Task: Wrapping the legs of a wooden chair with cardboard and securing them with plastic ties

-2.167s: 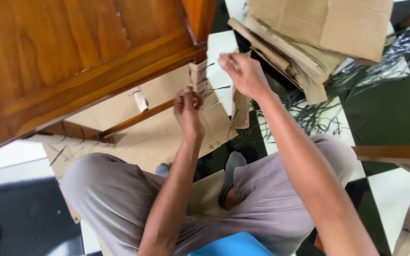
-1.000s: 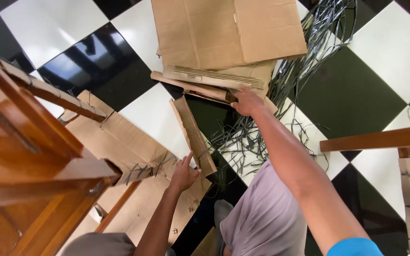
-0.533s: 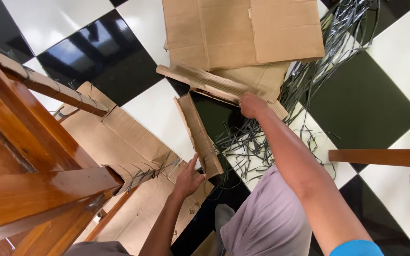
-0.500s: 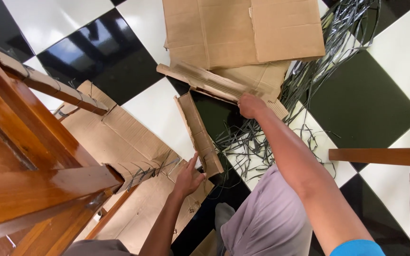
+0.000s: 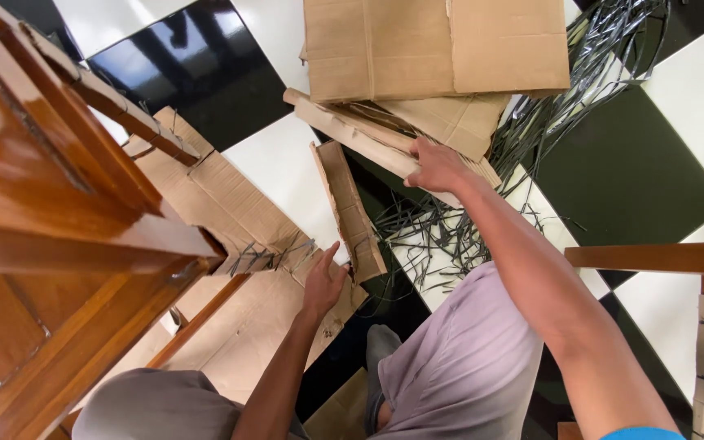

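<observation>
Under the right hand [image 5: 436, 165] fingers lies a folded cardboard strip [image 5: 360, 140].

A: What is worn on the legs?
B: Loose trousers [image 5: 458, 358] of a pale grey-mauve cloth are worn; soft folds are seen at both knees.

A: And on the arms?
B: Both forearms are left bare down to the left hand [image 5: 323, 285] and the right hand [image 5: 436, 165]; only a small edge of a bright blue sleeve [image 5: 641, 433] is seen at the right upper arm; no rings or watch can be made out.
</observation>
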